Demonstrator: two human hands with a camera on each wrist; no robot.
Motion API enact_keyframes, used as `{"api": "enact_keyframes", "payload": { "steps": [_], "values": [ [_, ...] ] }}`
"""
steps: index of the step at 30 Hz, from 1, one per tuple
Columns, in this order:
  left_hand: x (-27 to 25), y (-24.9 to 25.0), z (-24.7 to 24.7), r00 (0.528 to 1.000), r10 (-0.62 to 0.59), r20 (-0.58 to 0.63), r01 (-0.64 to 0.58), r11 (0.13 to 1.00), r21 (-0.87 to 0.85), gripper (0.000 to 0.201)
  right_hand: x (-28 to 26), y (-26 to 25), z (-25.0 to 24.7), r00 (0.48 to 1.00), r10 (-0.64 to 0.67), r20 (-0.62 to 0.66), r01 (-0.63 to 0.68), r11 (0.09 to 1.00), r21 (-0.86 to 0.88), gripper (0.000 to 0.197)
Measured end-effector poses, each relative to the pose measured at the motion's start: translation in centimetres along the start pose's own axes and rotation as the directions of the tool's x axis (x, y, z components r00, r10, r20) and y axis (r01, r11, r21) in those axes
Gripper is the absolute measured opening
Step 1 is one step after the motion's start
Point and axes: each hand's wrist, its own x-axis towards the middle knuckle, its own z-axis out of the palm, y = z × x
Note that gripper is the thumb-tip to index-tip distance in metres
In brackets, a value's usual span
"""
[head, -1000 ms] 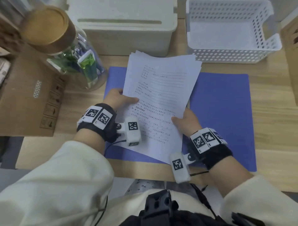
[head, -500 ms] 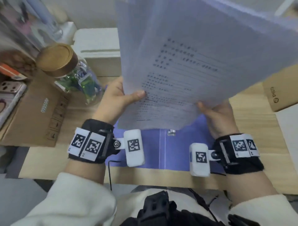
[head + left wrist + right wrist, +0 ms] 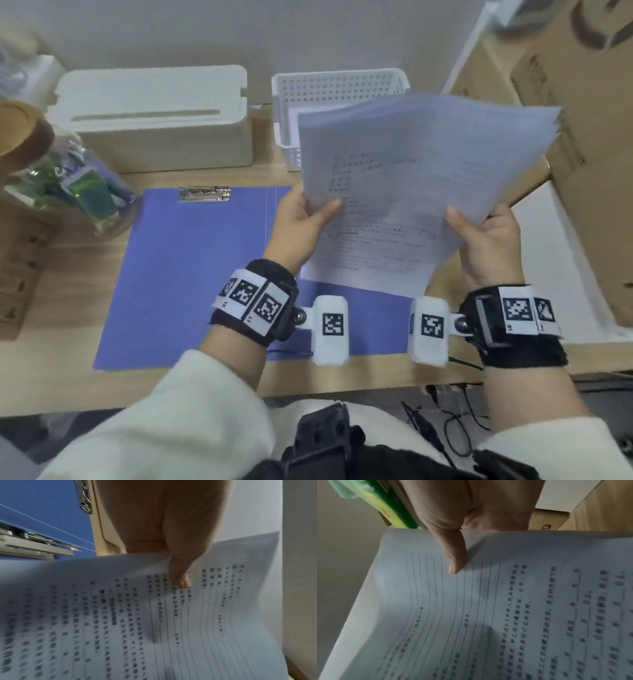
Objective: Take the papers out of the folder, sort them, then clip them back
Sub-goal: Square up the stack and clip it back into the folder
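A stack of white printed papers (image 3: 404, 192) is held up in the air above the right half of the open blue folder (image 3: 191, 267). My left hand (image 3: 305, 222) grips the stack's left edge, thumb on top of the front sheet. My right hand (image 3: 486, 236) grips the right edge the same way. The left wrist view has the thumb pressed on the printed page (image 3: 154, 622); the right wrist view has the other thumb on the page (image 3: 488, 608). The folder lies flat on the wooden desk, its metal clip (image 3: 203, 194) at the top of the left half, nothing in it.
A white perforated basket (image 3: 339, 99) stands behind the papers. A cream lidded box (image 3: 154, 116) sits at the back, a glass jar with a wooden lid (image 3: 58, 171) at the left. Cardboard boxes (image 3: 582, 120) crowd the right side, and another (image 3: 20, 274) lies at the left.
Both hands lifted the papers off the folder, up toward the camera, and have now lowered them and moved them right. The folder's left half with the clip is now uncovered.
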Motion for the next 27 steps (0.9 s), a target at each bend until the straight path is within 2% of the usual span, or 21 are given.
{"api": "enact_keyframes", "payload": {
  "steps": [1,4,6,7,11,15,19,21,24,27],
  "values": [
    [0.1,0.5,0.2,1.0,0.018,-0.014,-0.018,1.0,-0.012,0.03,0.2,-0.3,-0.2,1.0,-0.019,0.002,0.019,1.0,0.007,0.028],
    [0.5,2.2,-0.5,0.99,0.139,-0.016,-0.14,0.988,-0.072,0.03,0.7,-1.7,-0.7,0.995,-0.086,0.047,0.085,0.996,0.039,0.051],
    [0.2,2.6,-1.0,0.98,0.198,0.002,-0.198,0.977,-0.076,0.032,1.0,-2.0,-1.1,0.993,-0.08,0.089,0.077,0.996,0.04,0.062],
    [0.0,2.5,-0.9,0.982,0.189,0.006,-0.188,0.979,-0.075,0.032,1.0,-1.9,-1.0,0.992,-0.059,0.108,0.057,0.998,0.019,0.065],
    [-0.3,2.4,0.4,0.988,0.157,-0.008,-0.158,0.987,-0.041,0.024,1.4,-1.3,0.1,0.98,-0.002,0.198,0.019,0.996,-0.082,0.048],
    [0.1,2.7,-0.7,0.975,0.202,-0.093,-0.209,0.976,-0.067,0.026,2.0,-1.5,-1.1,0.98,-0.079,0.182,0.082,0.997,-0.007,0.048],
    [-0.6,0.5,-0.6,0.987,0.105,-0.123,-0.115,0.99,-0.078,0.023,2.2,0.0,-1.4,0.971,-0.002,0.239,0.004,1.0,-0.008,0.05],
    [-0.7,0.4,-0.6,0.984,0.111,-0.139,-0.123,0.989,-0.079,0.022,2.5,0.1,-1.7,0.973,-0.017,0.228,0.014,1.0,0.017,0.04],
    [-0.6,0.8,-1.3,0.988,0.104,-0.111,-0.113,0.99,-0.084,0.029,2.6,0.1,-2.2,0.973,-0.024,0.231,0.012,0.998,0.054,0.033],
    [-1.0,-0.4,-1.2,0.999,0.003,-0.043,-0.003,1.0,0.014,0.031,2.5,1.2,-2.3,0.967,0.045,0.252,-0.038,0.999,-0.033,0.024]
  ]
}}
